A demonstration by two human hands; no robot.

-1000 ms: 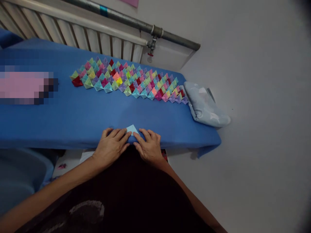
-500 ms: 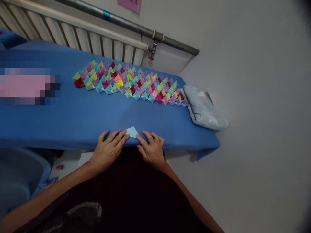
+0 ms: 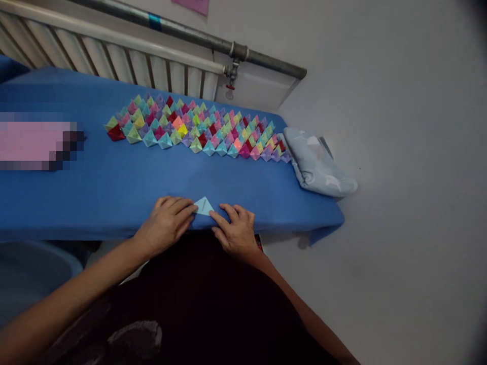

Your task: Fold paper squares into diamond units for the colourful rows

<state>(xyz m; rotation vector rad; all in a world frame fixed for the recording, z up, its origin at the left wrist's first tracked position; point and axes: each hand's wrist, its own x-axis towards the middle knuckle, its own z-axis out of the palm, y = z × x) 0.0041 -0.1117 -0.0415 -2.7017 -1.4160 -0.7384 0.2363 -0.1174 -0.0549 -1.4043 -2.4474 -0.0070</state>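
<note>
A light blue folded paper triangle [image 3: 204,206] lies near the front edge of the blue-covered surface, its point facing away from me. At its left corner, my left hand [image 3: 166,222] has its fingers drawn together and pinches the paper; the thumb is partly hidden. My right hand [image 3: 237,232] rests on the cloth at the other side with fingers spread, the index fingertip pressing the triangle's right corner. Beyond both hands stand rows of small folded paper pieces [image 3: 196,133] in many colours, set close together.
A folded grey-blue patterned cloth [image 3: 315,165] lies at the right end of the blue cloth [image 3: 125,187]. A pixelated pink patch [image 3: 30,142] covers something at left. Behind are a white radiator [image 3: 114,58] and a metal pipe with a valve [image 3: 233,71].
My left fingers have gone from spread over the paper to bunched at its left corner. A dark slit now shows along the triangle's middle. My right hand has barely moved; the view has shifted slightly.
</note>
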